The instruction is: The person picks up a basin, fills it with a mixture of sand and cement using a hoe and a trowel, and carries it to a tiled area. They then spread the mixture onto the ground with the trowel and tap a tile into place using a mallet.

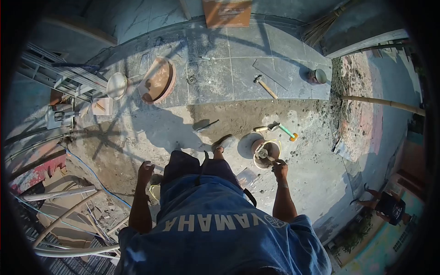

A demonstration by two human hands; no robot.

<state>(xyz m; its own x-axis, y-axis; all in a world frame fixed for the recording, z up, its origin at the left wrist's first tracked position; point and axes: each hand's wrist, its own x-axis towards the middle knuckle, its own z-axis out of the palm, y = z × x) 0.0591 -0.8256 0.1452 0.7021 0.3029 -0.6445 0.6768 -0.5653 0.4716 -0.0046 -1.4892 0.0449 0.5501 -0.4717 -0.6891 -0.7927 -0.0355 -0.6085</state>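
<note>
My right hand (279, 170) is closed around the short handle of what looks like a trowel (263, 153), its grey blade inside a round bucket (255, 145). A pale yellow cord loops over the bucket's rim. What lies deeper in the bucket is hard to make out. Out to the side hangs my left hand (146, 171), empty, with loosely curled fingers and the thumb apart. Just beyond the bucket, a green-handled tool with an orange end (288, 131) rests on the rough ground. A hammer (266, 87) lies on the tiles beside a flat grey strip (272, 74).
A round tub (171, 87) and a pale bowl (117, 85) stand at the far left. A can (317, 76) is on the tiled edge. Poles (68, 215) and a blue hose (94, 174) lie at left. Another person (391, 205) is at lower right.
</note>
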